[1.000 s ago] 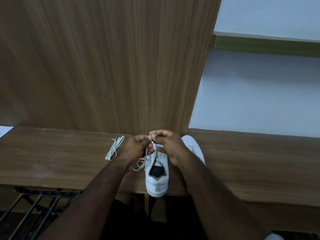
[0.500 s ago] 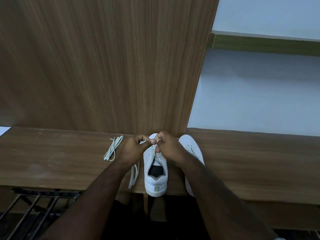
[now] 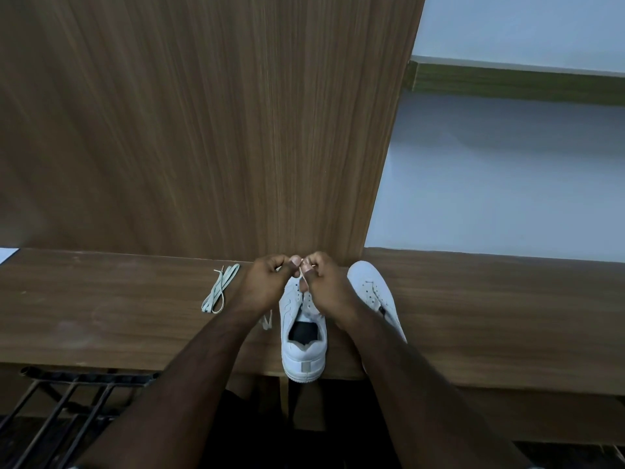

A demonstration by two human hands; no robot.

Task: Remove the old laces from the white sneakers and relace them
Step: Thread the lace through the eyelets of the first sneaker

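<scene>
A long wooden counter (image 3: pixel 490 316) is seen running across the view, backed by a tall wood panel (image 3: pixel 203 130). Two white sneakers are set on it near its front edge. The sneaker being worked on (image 3: pixel 302 346) is placed heel toward the person, its heel slightly overhanging the edge. No lace is seen across the eyelet rows left in view; the forward ones are hidden by the hands. The second sneaker (image 3: pixel 373 292) is lying just beside it on the right, partly covered by the right forearm, and no lace can be made out on it.

A loose lace (image 3: pixel 220 289) is left folded on the counter, well to the left of the shoes; it is judged to be one already removed. Another lace end (image 3: pixel 267 321) is trailing beside the near sneaker, under the left wrist.

Above the toe end of the near sneaker, a thin lace strand (image 3: pixel 302 275) is pinched between the left hand (image 3: pixel 267 286) and the right hand (image 3: pixel 324 286), whose fingertips meet. Whether this strand is being drawn out or threaded in cannot be told. Relacing of both shoes is judged to be largely outstanding.
</scene>
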